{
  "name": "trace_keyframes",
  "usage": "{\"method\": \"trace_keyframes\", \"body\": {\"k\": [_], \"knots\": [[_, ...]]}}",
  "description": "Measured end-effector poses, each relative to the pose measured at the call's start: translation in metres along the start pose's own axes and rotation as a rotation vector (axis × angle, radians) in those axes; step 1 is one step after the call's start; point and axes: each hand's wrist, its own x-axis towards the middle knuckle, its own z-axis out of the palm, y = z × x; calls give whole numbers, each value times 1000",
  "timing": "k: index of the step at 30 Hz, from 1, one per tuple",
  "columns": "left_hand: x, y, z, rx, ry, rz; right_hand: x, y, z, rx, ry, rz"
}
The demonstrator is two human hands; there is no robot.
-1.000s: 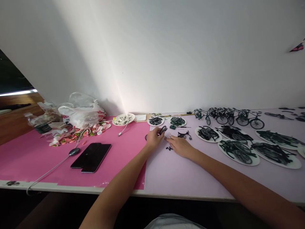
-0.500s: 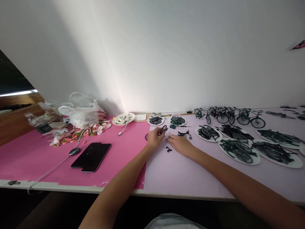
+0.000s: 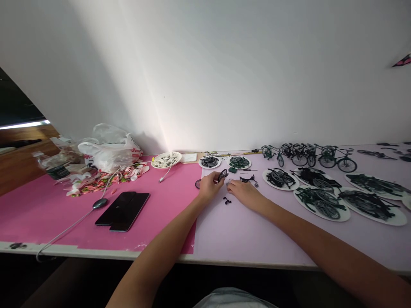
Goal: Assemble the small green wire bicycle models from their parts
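My left hand (image 3: pixel 209 186) is closed on a small black toy bicycle wheel (image 3: pixel 222 174), which stands up past the fingertips. A second wheel (image 3: pixel 197 184) shows on the other side of that hand; whether the two are joined is hidden. Just to the right, my right hand (image 3: pixel 246 193) is low over the table with its fingers bent together. What its fingertips hold, if anything, is too small to make out. Below the fingertips lies a small black part (image 3: pixel 227 200). Behind the right hand are a black toy bicycle piece (image 3: pixel 247 179) and a small grey disc (image 3: pixel 256 185).
White plates of dark bicycle parts (image 3: pixel 279 179) spread to the right, with more plates (image 3: pixel 209 161) behind my hands. Assembled toy bicycles (image 3: pixel 337 160) stand along the wall. Leftward are phones (image 3: pixel 123 210), a cable puck (image 3: pixel 100 203), plastic bags (image 3: pixel 109 154) and a bottle (image 3: pixel 54 167).
My right hand has shifted slightly to the right, its fingertips drawn closer together. The left hand and its wheel have moved a little to the right.
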Motion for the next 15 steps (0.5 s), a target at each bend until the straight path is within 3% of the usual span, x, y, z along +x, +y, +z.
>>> {"method": "trace_keyframes", "body": {"k": [8,15], "knots": [[-1,4,1,6,-7,6,-2,5,12,-89,-18,-17],[-2,6,1,7,-14,5,-6,7,15,-31,26,-22]]}}
